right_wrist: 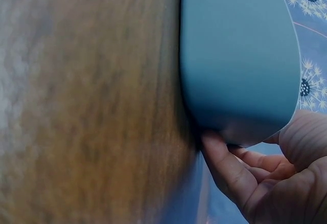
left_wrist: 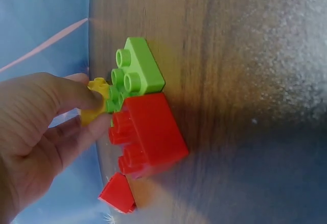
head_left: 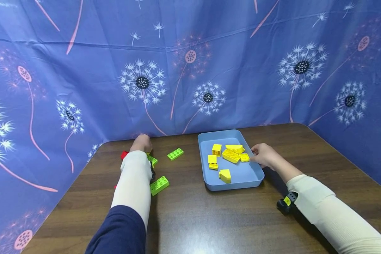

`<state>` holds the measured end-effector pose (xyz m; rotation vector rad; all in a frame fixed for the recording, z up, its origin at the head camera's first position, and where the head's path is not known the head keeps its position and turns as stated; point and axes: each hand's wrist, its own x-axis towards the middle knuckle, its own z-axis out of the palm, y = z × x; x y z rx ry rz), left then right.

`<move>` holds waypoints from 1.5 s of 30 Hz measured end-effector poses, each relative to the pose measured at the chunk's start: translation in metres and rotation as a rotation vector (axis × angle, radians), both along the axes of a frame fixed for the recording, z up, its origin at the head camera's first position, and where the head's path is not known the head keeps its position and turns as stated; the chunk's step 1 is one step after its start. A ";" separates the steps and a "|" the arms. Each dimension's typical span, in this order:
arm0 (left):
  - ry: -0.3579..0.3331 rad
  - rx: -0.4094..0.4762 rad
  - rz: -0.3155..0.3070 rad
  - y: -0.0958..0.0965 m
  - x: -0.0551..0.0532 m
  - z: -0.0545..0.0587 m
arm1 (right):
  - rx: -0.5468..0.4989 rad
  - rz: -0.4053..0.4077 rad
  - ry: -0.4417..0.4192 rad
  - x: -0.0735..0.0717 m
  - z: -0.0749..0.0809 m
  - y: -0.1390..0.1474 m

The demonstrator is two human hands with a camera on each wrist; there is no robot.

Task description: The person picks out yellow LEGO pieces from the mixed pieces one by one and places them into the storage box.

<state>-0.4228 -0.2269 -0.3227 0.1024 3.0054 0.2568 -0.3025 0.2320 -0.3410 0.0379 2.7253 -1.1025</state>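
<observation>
At the far left of the table, my left hand pinches a yellow toy brick between thumb and fingers. Right beside that brick in the left wrist view are green bricks and a large red brick; a smaller red brick lies farther down. My right hand grips the right side of a blue tray, with the thumb at the rim and the fingers low against the outer wall. Several yellow bricks lie inside the tray.
Two green bricks, one farther back and one nearer, lie between my left arm and the tray. The brown wooden table ends at a blue dandelion-patterned cloth behind it. My left forearm hides part of the brick group.
</observation>
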 end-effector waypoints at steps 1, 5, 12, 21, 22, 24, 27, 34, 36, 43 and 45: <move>0.009 -0.002 -0.001 -0.001 0.000 0.000 | 0.001 0.001 0.003 0.000 0.000 0.000; 0.042 -0.006 -0.015 -0.002 0.000 0.003 | 0.011 0.004 0.006 -0.002 0.001 0.000; 0.035 0.094 -0.020 -0.002 0.002 0.017 | 0.025 0.006 0.001 -0.002 0.002 -0.001; 0.168 0.103 -0.146 0.008 0.002 0.037 | 0.031 -0.002 0.001 -0.003 0.002 -0.001; 0.194 0.089 -0.175 0.010 0.002 0.040 | 0.030 -0.006 -0.001 -0.004 0.002 -0.001; 0.227 0.082 -0.212 0.015 0.002 0.044 | 0.032 -0.006 -0.003 -0.004 0.002 -0.002; 0.248 0.087 -0.254 0.024 0.001 0.050 | 0.032 -0.001 -0.008 -0.003 0.001 -0.002; 0.316 0.061 -0.406 0.049 0.004 0.064 | 0.027 0.005 -0.014 -0.003 0.000 -0.001; 0.324 0.061 -0.431 0.056 0.006 0.067 | 0.028 0.002 -0.013 -0.002 -0.001 -0.001; 0.359 0.078 -0.506 0.075 0.014 0.076 | 0.034 0.003 -0.012 -0.002 0.000 -0.002; 0.384 0.067 -0.541 0.079 0.015 0.077 | 0.031 0.004 -0.013 -0.002 0.001 -0.002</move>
